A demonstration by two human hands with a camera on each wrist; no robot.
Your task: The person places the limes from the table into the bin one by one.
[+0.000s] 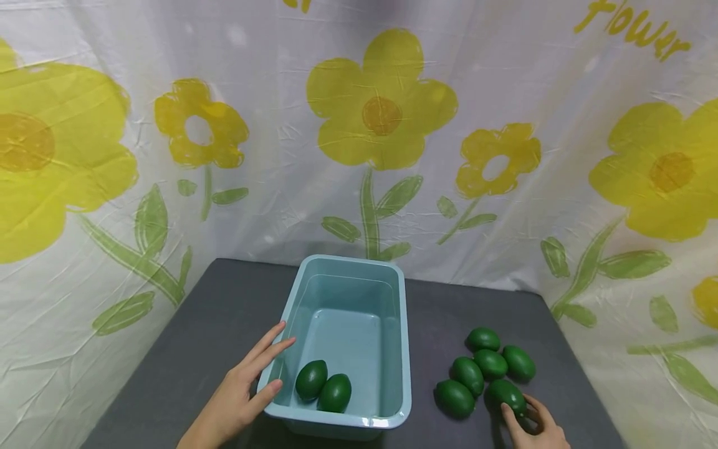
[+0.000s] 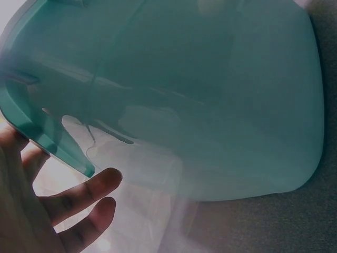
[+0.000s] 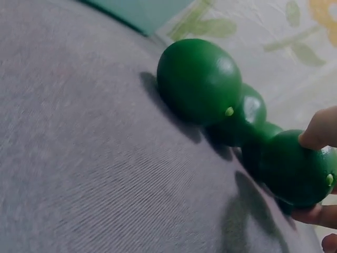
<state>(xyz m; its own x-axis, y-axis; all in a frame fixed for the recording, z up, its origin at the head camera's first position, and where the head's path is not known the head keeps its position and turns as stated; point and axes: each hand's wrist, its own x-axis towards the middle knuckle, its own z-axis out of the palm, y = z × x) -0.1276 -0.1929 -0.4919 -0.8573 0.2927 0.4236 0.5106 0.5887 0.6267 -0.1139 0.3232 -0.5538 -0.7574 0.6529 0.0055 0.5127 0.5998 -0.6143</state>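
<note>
A light blue plastic bin stands on the dark table, with two glossy green limes, one beside the other, at its near end. My left hand rests on the bin's left rim, fingers spread and mostly straight. In the left wrist view, its fingers lie by the bin's edge. To the right of the bin, my right hand pinches a lime between thumb and fingers. Whether that lime touches the table is hard to tell. Several more limes lie close around it.
The grey cloth-covered table reaches back to a white curtain printed with yellow flowers, which also hangs along both sides. Nearest the bin among the loose limes is one lime at the group's front left.
</note>
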